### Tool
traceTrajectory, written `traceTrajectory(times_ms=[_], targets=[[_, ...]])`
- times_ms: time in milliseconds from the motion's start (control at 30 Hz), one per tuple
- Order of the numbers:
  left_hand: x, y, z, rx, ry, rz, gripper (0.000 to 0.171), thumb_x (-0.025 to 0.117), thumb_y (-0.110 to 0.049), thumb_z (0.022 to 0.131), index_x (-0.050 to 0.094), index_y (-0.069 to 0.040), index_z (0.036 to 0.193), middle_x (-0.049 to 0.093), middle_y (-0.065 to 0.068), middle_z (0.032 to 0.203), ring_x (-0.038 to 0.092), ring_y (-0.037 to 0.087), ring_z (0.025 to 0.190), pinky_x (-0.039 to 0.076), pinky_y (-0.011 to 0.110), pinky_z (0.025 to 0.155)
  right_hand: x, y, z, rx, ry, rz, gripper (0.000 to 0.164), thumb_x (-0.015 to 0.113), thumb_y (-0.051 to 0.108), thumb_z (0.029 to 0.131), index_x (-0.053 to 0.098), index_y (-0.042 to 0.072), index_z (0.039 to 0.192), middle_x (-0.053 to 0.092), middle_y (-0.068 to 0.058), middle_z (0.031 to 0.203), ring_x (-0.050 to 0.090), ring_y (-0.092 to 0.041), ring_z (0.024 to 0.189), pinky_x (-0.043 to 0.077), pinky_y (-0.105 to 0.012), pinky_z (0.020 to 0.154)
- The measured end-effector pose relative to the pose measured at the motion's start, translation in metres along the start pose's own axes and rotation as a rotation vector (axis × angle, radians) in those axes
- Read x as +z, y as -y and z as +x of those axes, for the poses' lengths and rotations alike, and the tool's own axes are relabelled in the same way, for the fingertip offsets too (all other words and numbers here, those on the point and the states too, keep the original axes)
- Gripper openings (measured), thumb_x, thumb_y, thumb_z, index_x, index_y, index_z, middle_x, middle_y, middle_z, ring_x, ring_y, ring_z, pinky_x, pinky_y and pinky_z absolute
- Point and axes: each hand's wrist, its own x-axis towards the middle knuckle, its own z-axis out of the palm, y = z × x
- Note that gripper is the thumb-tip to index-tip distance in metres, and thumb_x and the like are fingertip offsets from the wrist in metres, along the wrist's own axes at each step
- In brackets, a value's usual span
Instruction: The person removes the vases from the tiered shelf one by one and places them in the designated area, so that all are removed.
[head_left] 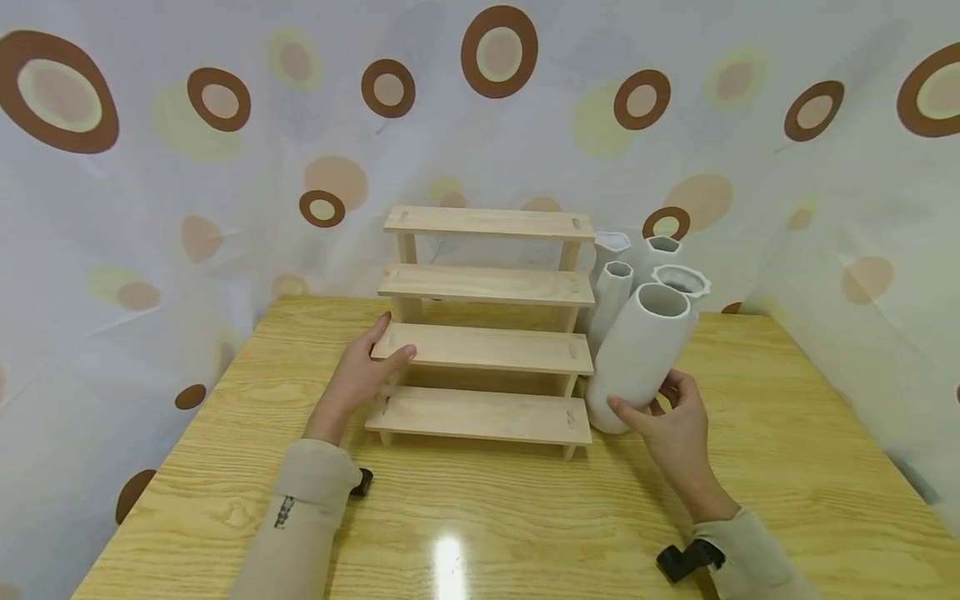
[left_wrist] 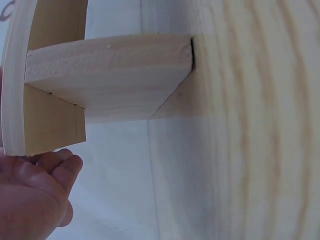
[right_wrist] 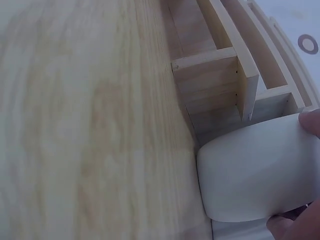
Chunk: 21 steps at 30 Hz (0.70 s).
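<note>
A wooden four-tier stepped shelf (head_left: 480, 346) stands on the table. My left hand (head_left: 358, 371) grips the left end of its second board from the bottom, thumb across the top; in the left wrist view, curled fingers (left_wrist: 67, 167) sit at the board's edge. Beside the shelf's right end leans a tall white vase (head_left: 636, 358), its round mouth up and tilted to the right. My right hand (head_left: 678, 429) holds this vase near its base, thumb in front and the other fingers on its right side. The right wrist view shows the vase's lower part (right_wrist: 255, 172) close to the shelf's legs.
Several more white vases stand behind the held one, among them a slim one (head_left: 611, 304) and one with a flared rim (head_left: 681, 281). A patterned cloth (head_left: 480, 150) hangs behind the yellow wood-grain table (head_left: 405, 533).
</note>
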Motion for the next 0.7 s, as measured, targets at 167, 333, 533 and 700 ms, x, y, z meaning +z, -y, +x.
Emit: traceTrajectory(times_ms=[167,333,533,700], targets=[[0.001,0.001,0.002,0.003,0.0,-0.016,0.094,0.062,-0.061,0.089,0.015,-0.019,0.159,0.014,-0.002,0.162,0.012,0.021,0.149,0.017,0.047,0.118,-0.002,0.001,-0.001,-0.021,0.006,0.007,0.077,0.086,0.016,0.079,0.041,0.001,0.14,0.044,-0.006,0.136,0.045,-0.016,0.122,0.041,-0.038,0.107],[0.002,0.0,0.001,-0.006,0.003,-0.018,0.097,0.063,-0.062,0.089,0.013,-0.017,0.16,0.013,0.0,0.163,0.011,0.022,0.149,0.016,0.046,0.119,-0.005,0.003,-0.006,-0.007,-0.008,0.013,0.075,0.085,0.016,0.08,0.043,0.0,0.14,0.046,-0.007,0.135,0.046,-0.017,0.122,0.039,-0.042,0.108],[0.001,-0.003,-0.003,-0.011,0.008,0.016,0.097,0.061,-0.062,0.09,0.012,-0.016,0.16,0.011,0.003,0.163,0.01,0.025,0.149,0.015,0.048,0.119,-0.009,0.006,-0.012,-0.002,-0.03,0.007,0.069,0.085,0.016,0.08,0.048,0.002,0.137,0.051,-0.005,0.132,0.049,-0.013,0.121,0.041,-0.031,0.106],[0.002,-0.005,-0.005,-0.012,0.001,0.035,0.096,0.058,-0.063,0.091,0.011,-0.016,0.16,0.01,0.003,0.163,0.009,0.025,0.149,0.015,0.048,0.119,-0.012,0.009,-0.019,-0.021,-0.049,0.022,0.065,0.084,0.013,0.08,0.052,0.002,0.136,0.054,-0.004,0.13,0.051,-0.013,0.12,0.041,-0.025,0.104]])
